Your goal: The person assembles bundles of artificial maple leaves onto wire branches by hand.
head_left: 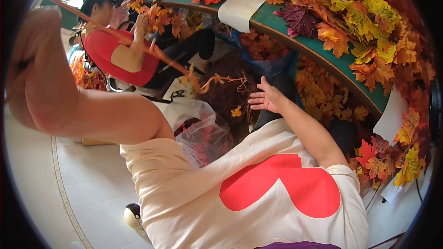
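Observation:
My left arm is raised at the left of the head view, bent and smeared by motion. My left hand [39,23] blurs into the rim, and its fingers cannot be made out. Beside it, a long brown artificial branch [138,44] slants through the air down to the middle, ending in twisted twigs. My right hand [269,97] is open with fingers spread, just right of those twigs and apparently holding nothing. Below the twigs lies a dark brown tangled heap [226,76], with one yellow leaf [236,111] on it.
Orange, yellow and red artificial maple leaves [341,14] pile on the curved green table [272,14]. A clear plastic bag [203,133] lies near my lap, and a blue bag [277,67] stands under the table. A co-worker in red [117,50] sits at upper left.

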{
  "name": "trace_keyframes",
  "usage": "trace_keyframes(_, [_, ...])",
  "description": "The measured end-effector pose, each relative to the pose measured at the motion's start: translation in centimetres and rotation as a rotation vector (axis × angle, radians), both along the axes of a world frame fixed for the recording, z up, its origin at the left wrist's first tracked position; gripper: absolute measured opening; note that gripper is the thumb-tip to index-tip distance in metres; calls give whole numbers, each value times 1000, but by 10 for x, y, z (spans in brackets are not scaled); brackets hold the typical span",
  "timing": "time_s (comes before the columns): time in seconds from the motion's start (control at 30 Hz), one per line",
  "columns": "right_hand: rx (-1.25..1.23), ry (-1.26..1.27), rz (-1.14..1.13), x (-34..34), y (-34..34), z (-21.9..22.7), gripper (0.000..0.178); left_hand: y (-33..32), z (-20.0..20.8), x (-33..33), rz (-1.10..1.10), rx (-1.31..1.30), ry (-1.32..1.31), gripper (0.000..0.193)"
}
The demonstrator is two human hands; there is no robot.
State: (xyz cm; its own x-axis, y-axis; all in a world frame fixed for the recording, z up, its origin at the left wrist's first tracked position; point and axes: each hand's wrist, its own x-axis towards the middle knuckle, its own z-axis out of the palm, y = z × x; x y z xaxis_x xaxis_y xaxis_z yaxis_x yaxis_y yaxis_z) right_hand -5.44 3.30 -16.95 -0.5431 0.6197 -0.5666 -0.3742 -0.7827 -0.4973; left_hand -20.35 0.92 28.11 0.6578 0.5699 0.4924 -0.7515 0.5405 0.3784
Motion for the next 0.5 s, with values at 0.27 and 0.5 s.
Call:
trace_keyframes(0.27, [-127, 357, -308, -41, 21, 34, 99, -57, -6, -30, 290, 182, -168, 24])
trace_keyframes(0.5, [32, 322, -323, 25, 42, 45, 17, -56, -97, -69, 538, 49, -5, 35])
